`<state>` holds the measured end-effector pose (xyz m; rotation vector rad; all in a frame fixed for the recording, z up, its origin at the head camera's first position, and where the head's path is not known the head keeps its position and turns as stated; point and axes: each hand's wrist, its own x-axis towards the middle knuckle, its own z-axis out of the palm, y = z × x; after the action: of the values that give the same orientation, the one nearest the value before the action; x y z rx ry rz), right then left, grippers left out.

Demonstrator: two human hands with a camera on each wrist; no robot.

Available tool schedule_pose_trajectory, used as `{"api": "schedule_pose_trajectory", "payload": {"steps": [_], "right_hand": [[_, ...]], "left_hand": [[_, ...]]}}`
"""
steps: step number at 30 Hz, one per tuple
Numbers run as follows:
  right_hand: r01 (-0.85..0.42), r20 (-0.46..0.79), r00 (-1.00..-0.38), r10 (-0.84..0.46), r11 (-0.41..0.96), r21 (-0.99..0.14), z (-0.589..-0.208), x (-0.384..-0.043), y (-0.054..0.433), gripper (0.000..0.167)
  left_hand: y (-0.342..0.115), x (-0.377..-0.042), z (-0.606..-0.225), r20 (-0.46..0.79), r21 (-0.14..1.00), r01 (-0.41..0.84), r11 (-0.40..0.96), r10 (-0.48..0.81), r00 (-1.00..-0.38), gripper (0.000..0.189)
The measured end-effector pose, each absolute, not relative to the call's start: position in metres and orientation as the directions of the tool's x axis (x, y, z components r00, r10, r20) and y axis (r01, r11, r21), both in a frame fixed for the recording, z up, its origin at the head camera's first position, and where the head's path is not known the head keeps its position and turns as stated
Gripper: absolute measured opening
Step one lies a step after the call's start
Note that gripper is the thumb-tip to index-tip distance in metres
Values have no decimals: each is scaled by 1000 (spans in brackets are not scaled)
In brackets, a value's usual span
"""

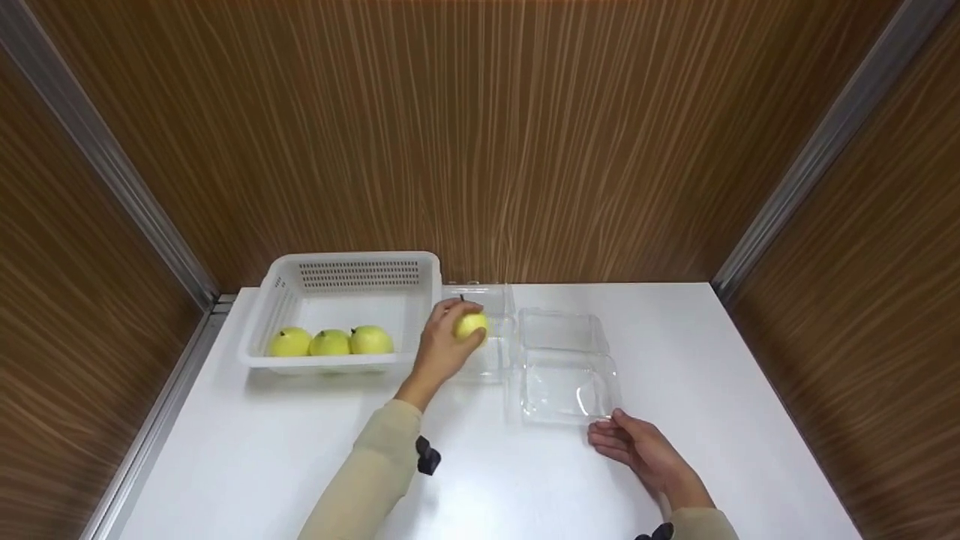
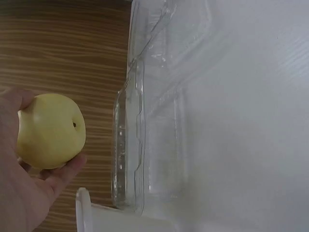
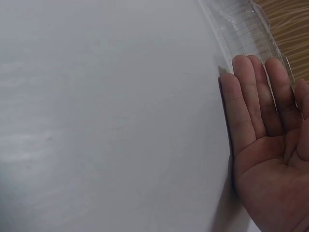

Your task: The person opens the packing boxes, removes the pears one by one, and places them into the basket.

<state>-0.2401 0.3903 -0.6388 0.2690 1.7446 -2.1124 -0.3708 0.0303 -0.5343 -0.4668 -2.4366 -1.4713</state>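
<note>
My left hand [image 1: 444, 341] grips a round yellow pear [image 1: 471, 325], holding it above a clear plastic clamshell box [image 1: 484, 367]. In the left wrist view, the fingers curl round the pear [image 2: 50, 130], and its dimpled end points toward the table. A second clear clamshell box [image 1: 566, 386] lies with its lid folded back, right of the first. At its near right corner is my right hand [image 1: 645, 450], its thumb by the rim. The right wrist view shows that hand [image 3: 265, 140] with straight fingers, palm visible, beside the clear plastic.
A white slotted basket [image 1: 341, 360] stands at the left, with three yellow-green pears [image 1: 330, 343] along its near side. The white table [image 1: 480, 480] meets a wood-grain panel [image 1: 480, 150] at the back, and similar panels rise at both sides.
</note>
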Motion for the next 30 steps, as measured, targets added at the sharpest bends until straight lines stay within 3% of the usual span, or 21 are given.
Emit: {"api": "schedule_pose_trajectory", "payload": {"steps": [11,18,30], "right_hand": [[444,-413,-889,-195,-150,-884,-636,-240,391,50],[459,-408,-879,-247,-208,-864,-634,-241,394,49],[463,-407,-879,-249,-244,-852,-635,-242,395,47]], "left_hand": [[-34,-383,-531,414,793,376,479,28,-910,34],[-59,-385,-539,396,772,349,531,27,-918,45],[-70,-386,-551,359,736,333,590,78,-930,45]]}}
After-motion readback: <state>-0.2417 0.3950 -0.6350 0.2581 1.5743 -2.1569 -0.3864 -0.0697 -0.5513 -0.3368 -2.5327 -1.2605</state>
